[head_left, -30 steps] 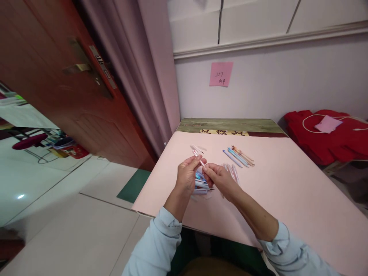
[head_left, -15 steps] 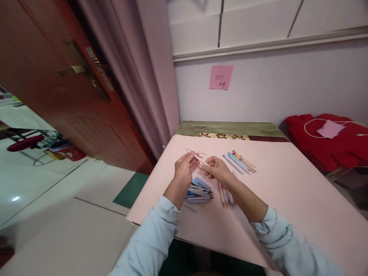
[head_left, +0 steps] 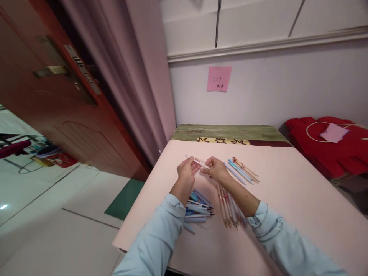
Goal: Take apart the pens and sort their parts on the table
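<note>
My left hand (head_left: 186, 168) pinches one end of a slim white pen (head_left: 198, 162), its other fingers spread beneath. The pen's other end is between the thumb and fingers of my right hand (head_left: 217, 169). Both hands hover over the pink-covered table. Below them lies a loose pile of blue, lilac and white pens (head_left: 198, 207). Partly under my right forearm is a row of pale pens with reddish marks (head_left: 225, 207). To the right of my right hand lie several blue pens (head_left: 240, 170) and orange-beige pens (head_left: 247, 170), side by side.
Pink paper (head_left: 287, 199) covers the table, whose green wood-look back edge (head_left: 230, 131) meets the wall. A pink note (head_left: 219, 79) sticks to that wall. Red cloth (head_left: 310, 153) with a white cable lies to the right. A curtain (head_left: 135, 69) and brown door (head_left: 71, 126) stand left.
The view has shifted slightly, so the table sits lower and more of the pale pens by my right forearm shows. Both hands still hold the white pen in nearly the same pose.
</note>
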The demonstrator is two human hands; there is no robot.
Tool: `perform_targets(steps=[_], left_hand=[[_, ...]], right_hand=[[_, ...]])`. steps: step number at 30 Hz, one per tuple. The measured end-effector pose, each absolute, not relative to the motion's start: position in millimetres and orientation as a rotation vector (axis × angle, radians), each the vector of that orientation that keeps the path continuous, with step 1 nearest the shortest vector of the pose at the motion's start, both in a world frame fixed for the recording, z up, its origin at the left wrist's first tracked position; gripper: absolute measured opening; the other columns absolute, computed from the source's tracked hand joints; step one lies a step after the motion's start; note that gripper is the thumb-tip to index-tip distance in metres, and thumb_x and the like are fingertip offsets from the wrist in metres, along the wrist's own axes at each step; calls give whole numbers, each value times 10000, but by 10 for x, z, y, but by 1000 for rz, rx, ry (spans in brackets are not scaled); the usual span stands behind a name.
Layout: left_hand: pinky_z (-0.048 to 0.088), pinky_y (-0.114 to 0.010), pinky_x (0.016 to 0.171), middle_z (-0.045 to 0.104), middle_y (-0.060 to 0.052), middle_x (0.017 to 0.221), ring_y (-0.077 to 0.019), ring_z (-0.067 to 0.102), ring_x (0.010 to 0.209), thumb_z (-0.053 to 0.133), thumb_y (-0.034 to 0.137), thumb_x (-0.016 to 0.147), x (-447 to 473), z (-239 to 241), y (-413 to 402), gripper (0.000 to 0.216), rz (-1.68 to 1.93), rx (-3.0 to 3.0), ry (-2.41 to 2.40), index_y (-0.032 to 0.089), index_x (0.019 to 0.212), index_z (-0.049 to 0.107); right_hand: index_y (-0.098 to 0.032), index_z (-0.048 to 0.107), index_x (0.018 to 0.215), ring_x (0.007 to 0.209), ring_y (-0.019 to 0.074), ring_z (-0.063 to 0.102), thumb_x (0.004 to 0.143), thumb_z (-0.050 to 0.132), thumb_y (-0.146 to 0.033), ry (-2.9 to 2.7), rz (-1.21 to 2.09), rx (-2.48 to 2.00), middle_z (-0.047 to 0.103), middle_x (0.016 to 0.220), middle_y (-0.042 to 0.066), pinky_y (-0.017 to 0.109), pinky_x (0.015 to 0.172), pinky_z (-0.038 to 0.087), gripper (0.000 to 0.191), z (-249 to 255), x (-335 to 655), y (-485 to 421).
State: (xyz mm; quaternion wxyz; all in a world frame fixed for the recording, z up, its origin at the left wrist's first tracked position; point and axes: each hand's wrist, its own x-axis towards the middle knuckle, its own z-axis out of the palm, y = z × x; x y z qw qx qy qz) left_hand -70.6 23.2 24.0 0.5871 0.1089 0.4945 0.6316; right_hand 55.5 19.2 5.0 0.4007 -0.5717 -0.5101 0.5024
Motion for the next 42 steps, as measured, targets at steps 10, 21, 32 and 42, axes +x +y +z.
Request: perform_targets(steps=[10,21,32,42], left_hand=[[586,-336,708,692,-92,705,-182,702,646,667,118,835,-838,65,393,112,1407,281,1163,116,847,555],[593,-364,713,694,-107,720,-199,704,649,722,110,781,-851,-61,482,169,1370,230,1216,99,867,577],[606,-337,660,649,-32,657,-137,660,574,695,86,780,-1062,-139,672,184,1519,242,1363,146,803,523],[555,-272,497,589,-20,501,-168,638,461,734,128,725,-1069,-285,708,168,1391,459,1578,137,717,567]], right_hand=[[-146,574,702,364,52,441,800,720,-382,-1061,1709,-1396,543,491,-29,157,343,281,295,29,546,276],[-139,613,685,406,71,477,820,681,-420,-1194,1683,-1421,574,510,-3,184,402,362,319,-141,516,374],[-216,645,747,694,159,591,662,764,-251,-1884,642,-1941,684,739,10,244,581,336,150,65,745,462],[-213,731,810,833,245,650,839,599,-459,-2022,458,-1987,734,843,109,297,636,370,281,309,580,494]])
